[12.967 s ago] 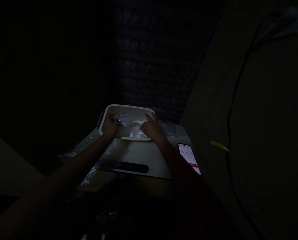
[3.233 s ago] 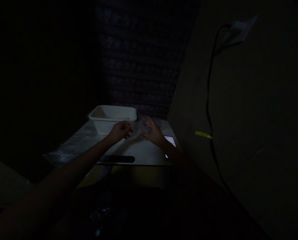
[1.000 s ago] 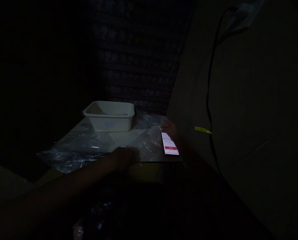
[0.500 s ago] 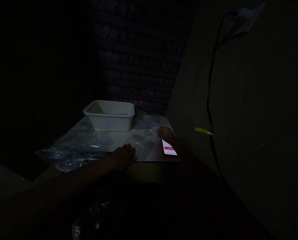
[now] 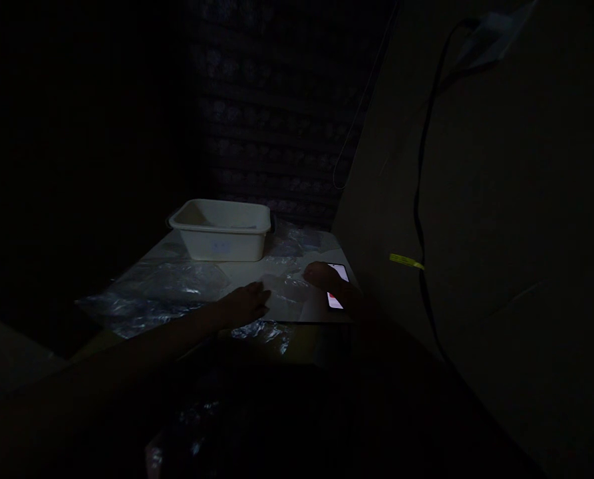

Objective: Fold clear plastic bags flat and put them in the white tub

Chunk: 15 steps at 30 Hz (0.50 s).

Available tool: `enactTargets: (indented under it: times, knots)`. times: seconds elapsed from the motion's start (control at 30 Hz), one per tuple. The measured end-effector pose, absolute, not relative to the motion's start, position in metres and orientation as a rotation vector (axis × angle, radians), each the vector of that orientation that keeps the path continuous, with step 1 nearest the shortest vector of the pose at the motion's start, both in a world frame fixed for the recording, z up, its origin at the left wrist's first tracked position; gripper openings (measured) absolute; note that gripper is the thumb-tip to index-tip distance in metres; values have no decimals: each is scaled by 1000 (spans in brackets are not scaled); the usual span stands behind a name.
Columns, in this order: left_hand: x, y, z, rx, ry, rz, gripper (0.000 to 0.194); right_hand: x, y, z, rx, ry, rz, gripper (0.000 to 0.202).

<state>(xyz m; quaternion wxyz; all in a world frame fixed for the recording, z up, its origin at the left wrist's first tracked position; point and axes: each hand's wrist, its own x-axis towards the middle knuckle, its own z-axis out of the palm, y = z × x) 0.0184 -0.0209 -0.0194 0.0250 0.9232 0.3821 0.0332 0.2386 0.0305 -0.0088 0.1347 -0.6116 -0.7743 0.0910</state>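
Observation:
The scene is very dark. My left hand (image 5: pixel 244 305) lies low over the near edge of the table, fingers spread, at a clear plastic bag (image 5: pixel 284 286). Part of this thin plastic, or another piece, hangs over the front edge just below that hand. My right hand (image 5: pixel 320 274) is closed at the bag's right side; its fingertips meet the plastic, but what they grip is too dark to make out. Under the right wrist lies a lit phone (image 5: pixel 335 301), partly covered by the hand and forearm.
A white plastic tub (image 5: pixel 221 245) with dark handles stands at the back left of the table (image 5: pixel 321 313). More clear plastic (image 5: pixel 177 283) is spread at the left. To the right, a black cable (image 5: pixel 418 199) with a yellow tag (image 5: pixel 406 261) runs down the wall.
My right hand has moved left and slightly nearer, uncovering the phone's top. My left hand has shifted slightly up, its fingers more spread. Shiny plastic now hangs over the table's front edge.

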Motion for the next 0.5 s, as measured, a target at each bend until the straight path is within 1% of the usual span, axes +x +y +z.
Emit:
enactTargets:
  times: [0.13, 0.23, 0.3, 0.4, 0.5]
  knots:
    - [23, -30, -20, 2875, 1252, -13, 41, 220, 40, -18, -1759, -2039, 469, 15]
    - [30, -35, -16, 2838, 1267, -25, 41, 203, 43, -24, -1708, -1957, 521, 9]
    - [30, -33, -13, 2785, 1282, 17, 38, 194, 43, -25, -1659, -1924, 543, 18]
    - [24, -20, -11, 2558, 1339, 247, 30, 187, 40, -21, -1476, -1875, 658, 22]
    - [15, 0, -11, 2039, 1488, 563, 29, 189, 39, -14, -1242, -1775, 816, 21]
